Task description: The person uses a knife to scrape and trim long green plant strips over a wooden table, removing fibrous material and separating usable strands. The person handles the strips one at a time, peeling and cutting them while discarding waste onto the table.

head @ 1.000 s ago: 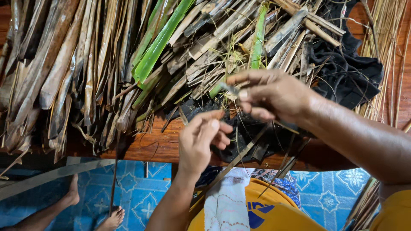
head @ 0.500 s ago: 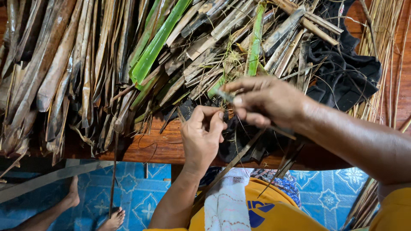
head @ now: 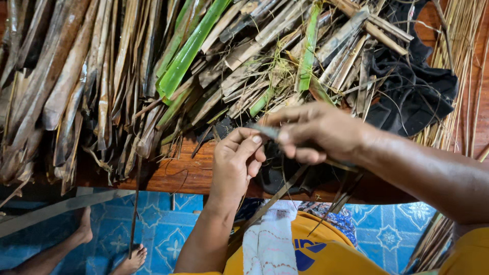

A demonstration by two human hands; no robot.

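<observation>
Since the earlier frames the left hand (head: 235,164) has come up and closed in twd the right hand (head: 310,133); a sec ago its fingers were spread loose, now they're curled w/ thumb and forefinger pinched near the tip of the leaf strip (head: 270,131). Right hand has barely shifted, same spot over the near edge of the wooden platform (head: 178,175). Head view, the only one: right thumb and fingers are pressed shut on the thin grey-green strip, which sticks out left twd the left fingertips; can't tell if the left pinch really grips it or just touches. A longer dry strip (head: 275,201) runs down from under the right hand twd the lap, poss. the same piece, not sure. Far side: a heap of dried brown leaves (head: 66,86) at left, green leaf blades (head: 191,48) mid, black cloth (head: 417,86) far right, pale thin straw stalks (head: 466,76) along the right edge. Near: blue patterned floor tiles (head: 153,229), a white cloth (head: 267,244) on the lap, another person's bare feet (head: 130,259) near left. Risks, as I judge: strip is narrow and dry-looking, so uneven pull btwn the two pinches could snap or split it off-line; a stiff leaf edge may cut fingertips if it slides thru; loose grip at left could let the end slip; trailing end could snag in the litter near the black cloth.
</observation>
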